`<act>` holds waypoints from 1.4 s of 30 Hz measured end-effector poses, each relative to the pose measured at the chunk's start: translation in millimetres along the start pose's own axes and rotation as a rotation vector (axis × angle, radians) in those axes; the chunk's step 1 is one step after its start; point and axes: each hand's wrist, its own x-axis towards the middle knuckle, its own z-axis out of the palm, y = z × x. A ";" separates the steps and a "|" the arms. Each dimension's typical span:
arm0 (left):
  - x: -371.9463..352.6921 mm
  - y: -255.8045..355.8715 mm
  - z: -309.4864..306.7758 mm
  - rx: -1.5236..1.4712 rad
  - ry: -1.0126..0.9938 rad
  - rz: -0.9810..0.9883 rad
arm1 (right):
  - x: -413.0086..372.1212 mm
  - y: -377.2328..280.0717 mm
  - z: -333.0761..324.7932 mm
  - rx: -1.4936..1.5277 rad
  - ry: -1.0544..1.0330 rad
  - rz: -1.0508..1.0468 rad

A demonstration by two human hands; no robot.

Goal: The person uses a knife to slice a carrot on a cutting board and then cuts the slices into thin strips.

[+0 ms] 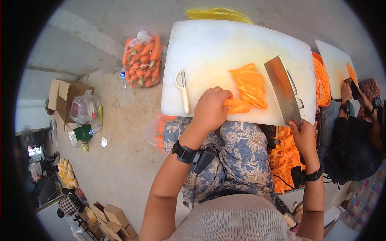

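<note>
On the white cutting board (217, 44) lies a fanned pile of sliced carrot (251, 86). My left hand (212, 107) is closed on carrot slices (237, 106) at the pile's near left side. My right hand (303, 136) grips the handle end of a wide cleaver (282, 90), whose blade rests over the board's right part, right of the pile and apart from it. Bits of orange cling to the blade. A white peeler (184, 92) lies on the board left of my left hand.
A bag of whole carrots (142, 60) stands on the floor at left, beside a bottle (122, 79). Shredded carrot (281, 154) fills a container below the board's right side. At right, a co-worker (352, 140) handles a knife at another board (329, 60). Cardboard boxes (66, 96) stand far left.
</note>
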 end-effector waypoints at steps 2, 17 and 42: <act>-2.5 0.7 2.1 -0.057 0.032 0.055 | -0.2 -1.4 -0.7 -0.033 -0.012 0.014; -18.6 6.8 11.1 0.000 0.106 0.300 | 1.9 7.7 3.5 -0.003 -0.001 -0.016; -30.3 15.9 30.0 0.029 0.251 0.247 | -20.2 -32.3 -19.8 -0.096 0.063 -0.125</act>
